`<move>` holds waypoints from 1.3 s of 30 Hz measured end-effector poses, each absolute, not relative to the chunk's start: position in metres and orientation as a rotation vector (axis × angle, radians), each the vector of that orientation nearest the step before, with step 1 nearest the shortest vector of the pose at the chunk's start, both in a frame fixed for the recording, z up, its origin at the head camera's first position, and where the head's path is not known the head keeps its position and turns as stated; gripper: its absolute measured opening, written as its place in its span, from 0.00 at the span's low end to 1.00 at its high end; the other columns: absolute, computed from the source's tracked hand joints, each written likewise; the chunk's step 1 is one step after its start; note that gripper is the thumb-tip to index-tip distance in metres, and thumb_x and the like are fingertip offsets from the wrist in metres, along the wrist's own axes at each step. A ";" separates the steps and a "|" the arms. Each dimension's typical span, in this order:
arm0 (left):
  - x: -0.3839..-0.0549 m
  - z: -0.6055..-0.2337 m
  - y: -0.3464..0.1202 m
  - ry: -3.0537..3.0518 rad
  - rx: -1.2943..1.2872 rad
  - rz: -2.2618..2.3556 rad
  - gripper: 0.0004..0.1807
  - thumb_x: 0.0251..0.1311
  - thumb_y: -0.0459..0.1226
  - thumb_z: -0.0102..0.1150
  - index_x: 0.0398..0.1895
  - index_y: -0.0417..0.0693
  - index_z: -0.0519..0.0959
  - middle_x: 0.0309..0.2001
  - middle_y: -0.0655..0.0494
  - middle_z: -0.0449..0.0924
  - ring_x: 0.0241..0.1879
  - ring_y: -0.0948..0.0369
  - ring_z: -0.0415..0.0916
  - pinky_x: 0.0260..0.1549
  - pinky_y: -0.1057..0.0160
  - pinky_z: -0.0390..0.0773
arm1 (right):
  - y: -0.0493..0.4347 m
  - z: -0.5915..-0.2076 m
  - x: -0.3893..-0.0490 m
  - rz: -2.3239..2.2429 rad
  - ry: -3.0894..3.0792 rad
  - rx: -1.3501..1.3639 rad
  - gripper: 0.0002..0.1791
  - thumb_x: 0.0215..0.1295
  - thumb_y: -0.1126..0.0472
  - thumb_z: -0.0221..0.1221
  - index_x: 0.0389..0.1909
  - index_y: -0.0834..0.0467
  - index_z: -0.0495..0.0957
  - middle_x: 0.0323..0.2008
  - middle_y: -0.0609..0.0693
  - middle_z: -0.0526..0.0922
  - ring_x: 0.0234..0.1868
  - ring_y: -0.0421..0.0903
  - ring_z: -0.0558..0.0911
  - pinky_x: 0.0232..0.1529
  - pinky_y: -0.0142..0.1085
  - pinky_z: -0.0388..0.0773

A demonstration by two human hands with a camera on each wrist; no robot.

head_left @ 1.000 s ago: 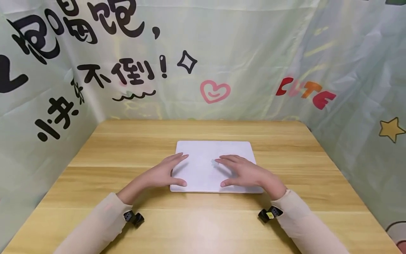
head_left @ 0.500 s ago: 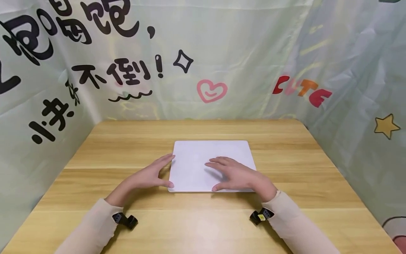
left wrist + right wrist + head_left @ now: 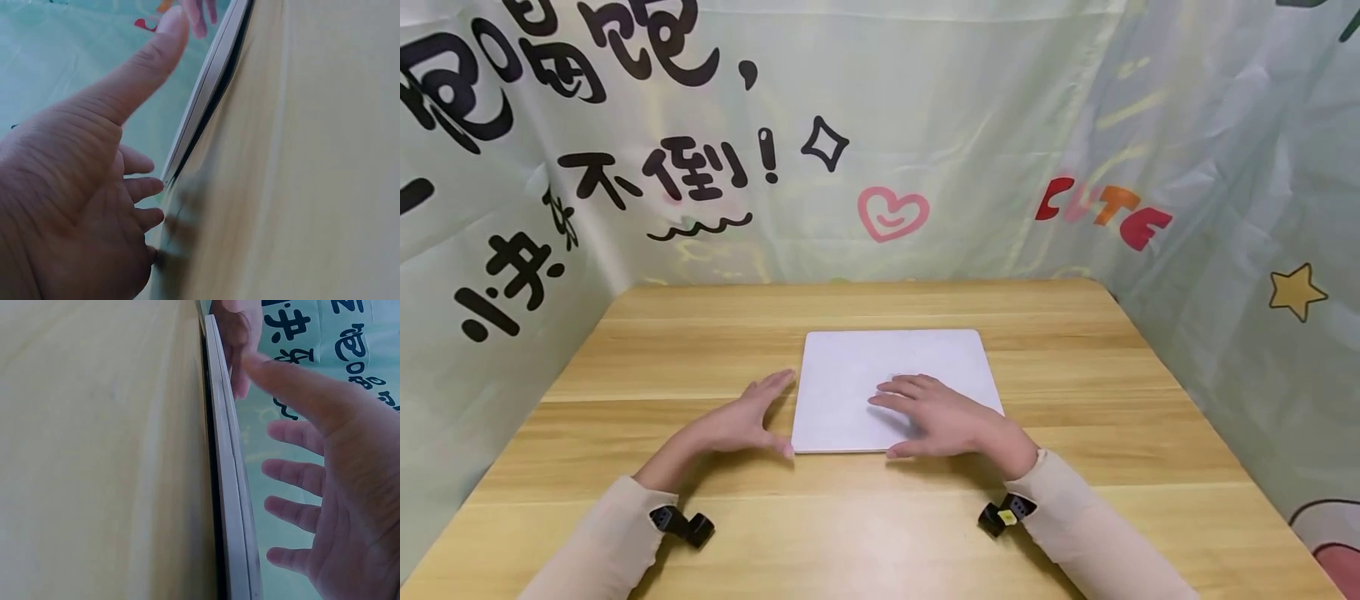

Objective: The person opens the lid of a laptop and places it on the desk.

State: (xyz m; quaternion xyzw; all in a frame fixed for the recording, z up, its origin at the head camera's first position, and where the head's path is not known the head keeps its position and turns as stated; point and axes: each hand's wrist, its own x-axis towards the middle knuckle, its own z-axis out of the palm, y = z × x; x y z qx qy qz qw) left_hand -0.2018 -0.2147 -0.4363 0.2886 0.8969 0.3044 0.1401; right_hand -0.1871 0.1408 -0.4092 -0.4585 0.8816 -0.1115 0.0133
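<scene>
A closed silver laptop (image 3: pixel 842 375) lies flat on the table, its lid upward. Beside its left edge is my left hand (image 3: pixel 741 421), thumb and fingers spread apart, gripping nothing. In the left wrist view that hand (image 3: pixel 75 181) is close to the laptop's thin edge (image 3: pixel 209 87); whether a fingertip touches it I cannot tell. My right hand (image 3: pixel 940 421) is over the right half of the lid, casting a shadow on it and covering part of it. Its fingers look extended and separate in the right wrist view, with the laptop's layered edge (image 3: pixel 228 469) alongside.
The wooden table (image 3: pixel 715 333) extends around the laptop on every side. A printed cloth (image 3: pixel 985 108) with lettering and drawings hangs behind it and at both sides. Each sleeve cuff has a small black camera (image 3: pixel 700 530) strapped to it.
My left hand has slid left, off the lid to beside the laptop's edge. The right hand has shifted slightly left and toward me above the lid. The head view has turned a little right.
</scene>
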 end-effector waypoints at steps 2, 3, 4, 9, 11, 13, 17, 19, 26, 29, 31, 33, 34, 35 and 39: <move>-0.201 -0.436 -0.213 2.595 0.843 0.845 0.72 0.38 0.63 0.73 0.77 0.36 0.42 0.77 0.39 0.40 0.75 0.42 0.34 0.68 0.38 0.33 | 0.141 -0.411 -0.188 -0.339 2.765 -1.474 0.39 0.62 0.35 0.59 0.70 0.49 0.66 0.68 0.51 0.69 0.70 0.56 0.62 0.68 0.51 0.58; -0.201 -0.436 -0.212 2.597 0.846 0.830 0.73 0.37 0.64 0.73 0.77 0.35 0.42 0.76 0.38 0.40 0.75 0.43 0.34 0.68 0.38 0.31 | 0.141 -0.412 -0.188 -0.331 2.776 -1.494 0.38 0.62 0.36 0.59 0.69 0.50 0.67 0.67 0.52 0.69 0.70 0.56 0.63 0.68 0.51 0.59; -0.201 -0.436 -0.211 2.600 0.844 0.818 0.73 0.37 0.64 0.73 0.77 0.35 0.42 0.76 0.38 0.41 0.75 0.43 0.34 0.68 0.39 0.31 | 0.142 -0.412 -0.189 -0.325 2.786 -1.511 0.37 0.63 0.37 0.60 0.69 0.50 0.68 0.66 0.52 0.70 0.69 0.56 0.64 0.67 0.51 0.60; -0.202 -0.436 -0.209 2.617 0.832 0.779 0.74 0.36 0.66 0.72 0.77 0.35 0.42 0.77 0.39 0.41 0.75 0.44 0.33 0.69 0.40 0.30 | 0.141 -0.413 -0.192 -0.294 2.814 -1.532 0.32 0.64 0.42 0.61 0.66 0.50 0.71 0.64 0.51 0.72 0.68 0.56 0.66 0.66 0.50 0.63; -0.203 -0.437 -0.209 2.625 0.831 0.765 0.74 0.36 0.67 0.72 0.77 0.35 0.42 0.77 0.39 0.41 0.75 0.44 0.33 0.69 0.40 0.29 | 0.141 -0.412 -0.192 -0.285 2.812 -1.512 0.31 0.65 0.42 0.60 0.66 0.50 0.71 0.64 0.51 0.72 0.68 0.56 0.67 0.65 0.50 0.64; -0.203 -0.437 -0.207 2.635 0.833 0.745 0.74 0.36 0.67 0.71 0.77 0.35 0.43 0.77 0.40 0.41 0.75 0.44 0.33 0.69 0.41 0.29 | 0.141 -0.412 -0.192 -0.277 2.803 -1.492 0.32 0.64 0.40 0.60 0.66 0.50 0.72 0.65 0.51 0.72 0.68 0.56 0.66 0.65 0.50 0.64; -0.201 -0.437 -0.205 2.664 0.843 0.707 0.73 0.37 0.68 0.69 0.77 0.35 0.44 0.76 0.40 0.42 0.75 0.44 0.34 0.70 0.42 0.30 | 0.142 -0.411 -0.191 -0.255 2.785 -1.461 0.36 0.61 0.36 0.61 0.66 0.49 0.72 0.65 0.50 0.72 0.69 0.57 0.65 0.66 0.51 0.63; -0.200 -0.438 -0.204 2.673 0.850 0.686 0.72 0.38 0.69 0.68 0.77 0.36 0.44 0.77 0.40 0.42 0.75 0.44 0.33 0.70 0.42 0.30 | 0.142 -0.411 -0.190 -0.241 2.782 -1.447 0.36 0.61 0.36 0.61 0.66 0.49 0.72 0.65 0.50 0.72 0.68 0.56 0.66 0.66 0.50 0.63; -0.199 -0.440 -0.203 2.690 0.849 0.655 0.71 0.41 0.71 0.64 0.77 0.37 0.44 0.77 0.40 0.41 0.75 0.43 0.32 0.70 0.42 0.29 | 0.139 -0.406 -0.186 -0.141 2.797 -1.457 0.34 0.64 0.39 0.60 0.65 0.53 0.73 0.62 0.50 0.75 0.65 0.54 0.70 0.66 0.46 0.64; -0.198 -0.441 -0.203 2.694 0.848 0.661 0.70 0.41 0.71 0.64 0.77 0.37 0.45 0.77 0.40 0.41 0.75 0.43 0.33 0.70 0.42 0.29 | 0.137 -0.405 -0.185 -0.112 2.799 -1.495 0.32 0.64 0.41 0.60 0.64 0.55 0.74 0.60 0.51 0.76 0.62 0.53 0.73 0.65 0.44 0.67; -0.197 -0.441 -0.204 2.694 0.851 0.652 0.70 0.41 0.71 0.64 0.77 0.37 0.45 0.77 0.40 0.41 0.75 0.43 0.32 0.70 0.42 0.29 | 0.136 -0.405 -0.184 -0.083 2.798 -1.525 0.31 0.64 0.41 0.60 0.63 0.55 0.75 0.59 0.50 0.78 0.60 0.51 0.75 0.63 0.42 0.69; -0.196 -0.442 -0.204 2.695 0.852 0.644 0.70 0.42 0.71 0.64 0.77 0.36 0.45 0.77 0.40 0.41 0.75 0.42 0.32 0.70 0.42 0.30 | 0.134 -0.406 -0.183 -0.064 2.804 -1.567 0.31 0.64 0.42 0.61 0.62 0.56 0.76 0.57 0.51 0.79 0.59 0.50 0.77 0.60 0.41 0.72; -0.196 -0.442 -0.205 2.696 0.860 0.647 0.70 0.42 0.71 0.64 0.76 0.35 0.46 0.76 0.39 0.41 0.75 0.41 0.33 0.69 0.41 0.30 | 0.133 -0.406 -0.182 -0.052 2.808 -1.587 0.30 0.64 0.42 0.61 0.61 0.56 0.76 0.56 0.51 0.80 0.58 0.49 0.78 0.58 0.41 0.74; -0.195 -0.442 -0.205 2.697 0.863 0.644 0.69 0.42 0.71 0.64 0.76 0.35 0.46 0.76 0.39 0.42 0.75 0.41 0.33 0.69 0.41 0.30 | 0.133 -0.407 -0.182 -0.042 2.813 -1.605 0.30 0.64 0.42 0.61 0.61 0.57 0.76 0.55 0.51 0.80 0.57 0.48 0.78 0.57 0.41 0.75; -0.195 -0.443 -0.205 2.697 0.875 0.655 0.69 0.42 0.70 0.65 0.76 0.34 0.47 0.76 0.37 0.42 0.75 0.40 0.34 0.69 0.40 0.30 | 0.132 -0.409 -0.181 -0.025 2.843 -1.703 0.28 0.62 0.44 0.61 0.57 0.57 0.79 0.52 0.50 0.82 0.51 0.46 0.82 0.51 0.39 0.79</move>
